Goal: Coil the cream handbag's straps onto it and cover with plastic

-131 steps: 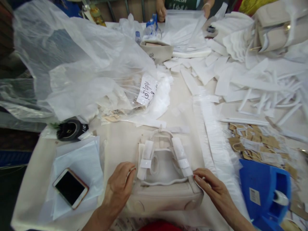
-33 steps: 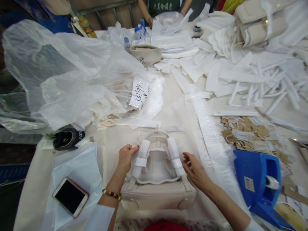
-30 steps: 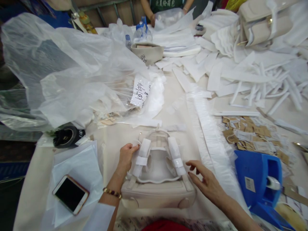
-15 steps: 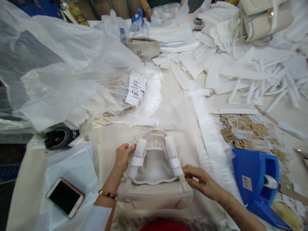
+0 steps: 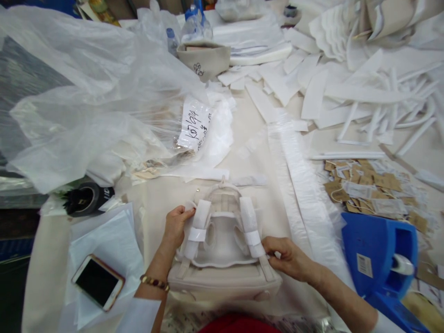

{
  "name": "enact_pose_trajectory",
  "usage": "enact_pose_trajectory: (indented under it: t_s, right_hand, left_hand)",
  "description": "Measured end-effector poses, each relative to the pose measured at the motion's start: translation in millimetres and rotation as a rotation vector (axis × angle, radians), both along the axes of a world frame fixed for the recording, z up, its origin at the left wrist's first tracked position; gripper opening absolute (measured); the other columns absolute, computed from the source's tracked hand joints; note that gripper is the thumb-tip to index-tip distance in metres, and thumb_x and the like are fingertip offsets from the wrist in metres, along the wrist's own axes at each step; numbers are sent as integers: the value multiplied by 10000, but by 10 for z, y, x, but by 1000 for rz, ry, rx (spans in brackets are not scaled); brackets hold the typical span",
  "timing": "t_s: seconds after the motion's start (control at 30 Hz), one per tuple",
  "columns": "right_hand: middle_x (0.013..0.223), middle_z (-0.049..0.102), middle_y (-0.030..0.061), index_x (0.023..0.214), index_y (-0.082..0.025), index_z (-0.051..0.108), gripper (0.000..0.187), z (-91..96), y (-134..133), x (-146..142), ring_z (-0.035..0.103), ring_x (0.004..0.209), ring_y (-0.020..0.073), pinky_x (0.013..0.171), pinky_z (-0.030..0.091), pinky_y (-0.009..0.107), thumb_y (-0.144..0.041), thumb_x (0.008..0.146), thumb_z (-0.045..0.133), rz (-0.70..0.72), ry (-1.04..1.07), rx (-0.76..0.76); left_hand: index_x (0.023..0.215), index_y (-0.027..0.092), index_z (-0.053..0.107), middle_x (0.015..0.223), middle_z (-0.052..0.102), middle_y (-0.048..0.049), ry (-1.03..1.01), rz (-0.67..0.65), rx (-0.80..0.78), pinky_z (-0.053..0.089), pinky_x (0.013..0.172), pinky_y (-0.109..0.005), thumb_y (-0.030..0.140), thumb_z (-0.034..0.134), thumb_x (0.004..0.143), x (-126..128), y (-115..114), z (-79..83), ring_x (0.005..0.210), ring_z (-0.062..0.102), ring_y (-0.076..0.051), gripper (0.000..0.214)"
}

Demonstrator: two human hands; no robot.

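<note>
A cream handbag (image 5: 222, 283) lies in front of me, low in the middle of the head view. Its two straps are wrapped in white padding, the left wrap (image 5: 201, 213) and the right wrap (image 5: 247, 212) leaning inward. Between them sits a scalloped pale flap piece (image 5: 225, 245). My left hand (image 5: 175, 226) is closed at the bag's upper left, thumb and finger pinching its edge beside the left wrap. At the lower end of the right wrap, my right hand (image 5: 286, 255) has its fingers bent in on the bag's right side; the fingertips are partly hidden.
A phone (image 5: 98, 282) lies on white sheets (image 5: 132, 252) at the left, near a black tape roll (image 5: 83, 200). Plastic film (image 5: 86, 92) covers the far left. Brown tags (image 5: 367, 180), a blue tape dispenser (image 5: 378, 254) and white foam scraps (image 5: 367, 95) lie at the right.
The camera view has shifted slightly, so the far things sit higher and the right-hand things farther right. My right hand's fingers have drawn closer together at the bag; my left hand stays put.
</note>
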State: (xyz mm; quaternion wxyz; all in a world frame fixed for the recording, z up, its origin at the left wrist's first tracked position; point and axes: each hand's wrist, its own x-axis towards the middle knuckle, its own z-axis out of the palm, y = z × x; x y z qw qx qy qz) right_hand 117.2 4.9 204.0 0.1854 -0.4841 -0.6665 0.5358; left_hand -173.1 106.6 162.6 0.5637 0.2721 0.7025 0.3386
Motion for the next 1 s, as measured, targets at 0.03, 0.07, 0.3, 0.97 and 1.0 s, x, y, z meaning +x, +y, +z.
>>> enact_pose_trajectory:
  t_s: [0.03,0.07,0.3,0.97,1.0]
  right_hand:
    - [654,576,5,664,-200,562,174,-37,-23,8,517,579,128,545,413,214,-139,768,437,10,-9,37]
    - [656,574,12,628,-205,530,191,-73,-46,15,525,594,135,556,416,221,-142,779,432,24,-14,60]
    - [734,625,73,720,-202,572,270,-225,-169,23,604,720,178,666,469,262,-207,899,370,114,-1,186]
    - [1089,625,76,1275,-249,483,572,221,-442,214,601,996,209,876,479,327,-86,728,512,13,-40,-45]
    - [1152,599,83,1308,-256,461,627,241,-464,229,576,1055,230,921,454,353,-108,707,565,21,-19,-89]
  left_hand:
    - [488,194,376,449,374,94,-7,-4,-4,262,437,-196,378,681,459,-1,0,4,458,324,-66,357]
    - [487,195,374,446,377,93,-12,-8,-7,267,436,-196,379,680,456,-2,-1,2,454,328,-66,359]
    - [527,186,433,452,404,89,2,-65,24,313,438,-199,393,679,487,5,11,-67,449,374,-81,323]
    - [880,195,635,788,653,8,251,-656,298,478,671,-260,278,798,479,-488,-1119,250,745,596,-196,441]
    - [871,192,644,770,655,12,242,-641,278,473,657,-255,273,800,469,-482,-1100,261,731,594,-194,439]
